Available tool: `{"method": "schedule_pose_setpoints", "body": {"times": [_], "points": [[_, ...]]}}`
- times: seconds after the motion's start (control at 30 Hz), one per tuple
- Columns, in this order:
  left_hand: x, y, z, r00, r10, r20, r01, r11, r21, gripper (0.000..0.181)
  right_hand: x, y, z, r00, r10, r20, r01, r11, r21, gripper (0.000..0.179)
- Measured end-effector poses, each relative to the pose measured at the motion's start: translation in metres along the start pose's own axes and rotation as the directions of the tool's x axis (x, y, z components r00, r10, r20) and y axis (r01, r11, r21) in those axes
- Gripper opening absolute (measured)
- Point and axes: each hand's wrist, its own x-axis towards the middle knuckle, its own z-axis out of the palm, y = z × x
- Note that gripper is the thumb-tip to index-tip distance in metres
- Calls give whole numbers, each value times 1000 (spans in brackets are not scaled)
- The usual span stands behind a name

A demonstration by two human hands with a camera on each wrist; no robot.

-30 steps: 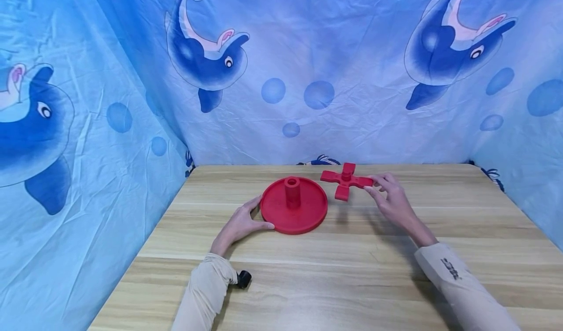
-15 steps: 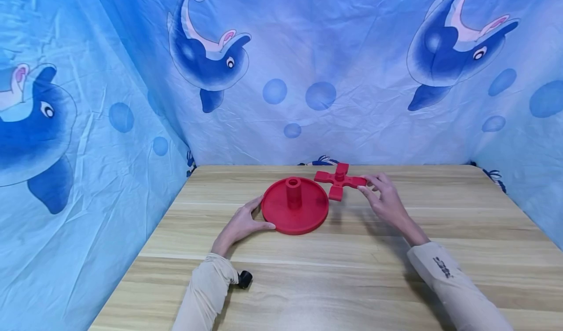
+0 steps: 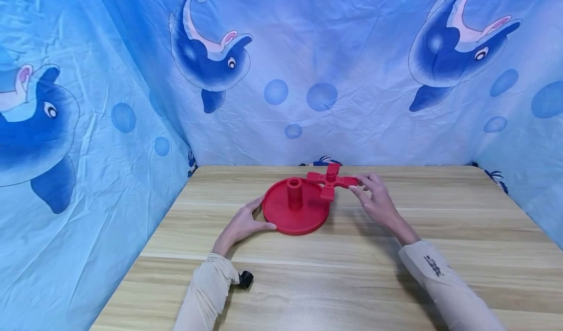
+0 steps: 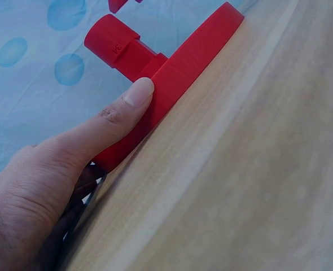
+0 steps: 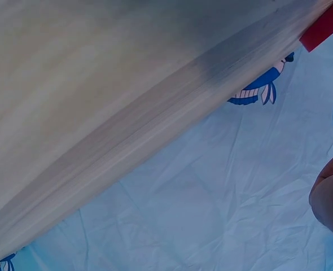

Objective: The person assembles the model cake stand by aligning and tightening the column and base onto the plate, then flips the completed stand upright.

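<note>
The fingers of the left hand (image 3: pixel 243 222) curl round the left rim of a red round base (image 3: pixel 303 223), which lies flat on the bench (image 3: pixel 343 277) just right of them. A red post (image 3: pixel 294 196) stands upright at the base's middle, to the right of those fingers. The fingers of the right hand (image 3: pixel 378 203) pinch the end of one arm of a red four-armed piece (image 3: pixel 329 193); the rest reaches leftward from them, raised off the bench, near the post but apart from it.
</note>
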Motion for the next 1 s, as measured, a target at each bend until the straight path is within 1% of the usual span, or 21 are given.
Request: {"method": "schedule_pose_setpoints", "body": {"times": [0.1,0.23,0.43,0.63,0.73,0.83,0.9,1.0], "points": [[0,0,0,1000,-1,2,1,1000,-2,109,2,-2,3,1000,-13,-1,13,1000,8,27],[-1,0,0,1000,-8,4,8,1000,3,109,4,-5,8,1000,-10,5,10,999,31,27],[-2,0,0,1000,-19,5,19,1000,7,110,7,-13,16,1000,19,25,-20,998,56,27],[-2,0,0,1000,-21,9,21,1000,17,111,11,-21,19,998,37,42,-40,996,78,26],[-2,-1,0,1000,-19,7,19,1000,22,111,13,-23,18,996,66,62,-72,993,96,25],[-3,-1,1,1000,-16,5,16,1000,26,111,16,-26,16,988,116,105,-128,984,122,24],[-3,-1,1,1000,-14,4,14,1000,26,111,18,-29,14,977,154,149,-176,974,141,23],[-3,-2,1,1000,-14,3,14,1000,25,111,20,-32,11,954,199,225,-236,960,151,23]]}}
